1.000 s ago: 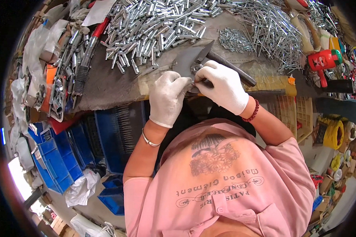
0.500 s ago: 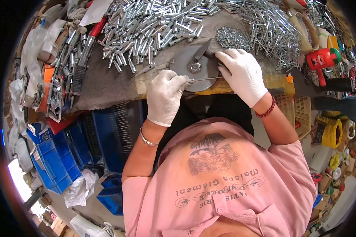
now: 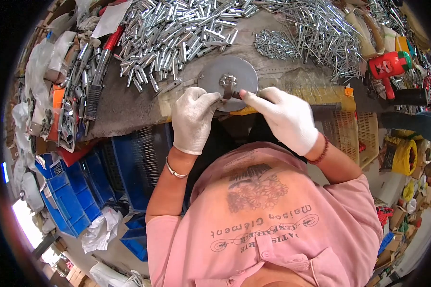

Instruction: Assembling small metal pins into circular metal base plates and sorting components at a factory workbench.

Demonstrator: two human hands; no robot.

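I watch over the head camera as the worn grey workbench (image 3: pixel 124 103) spreads ahead of both grips, bearing a broad heap of shiny silver metal tubes (image 3: pixel 172 33) beyond the left hand, a tangle of long thin silver rods (image 3: pixel 328 38) beyond the right, and a smaller mound of short silver pins (image 3: pixel 275 44) between them. My white-gloved left hand (image 3: pixel 193 119) has thumb and fingertips pressed together, their contents too small to tell; my white-gloved right hand (image 3: pixel 292 117) reaches in opposite, its closure unclear. Just beyond both fingertips lies a round grey metal disc (image 3: pixel 244 76), with a narrow dark piece (image 3: pixel 229 90) over its near half, between the grips.
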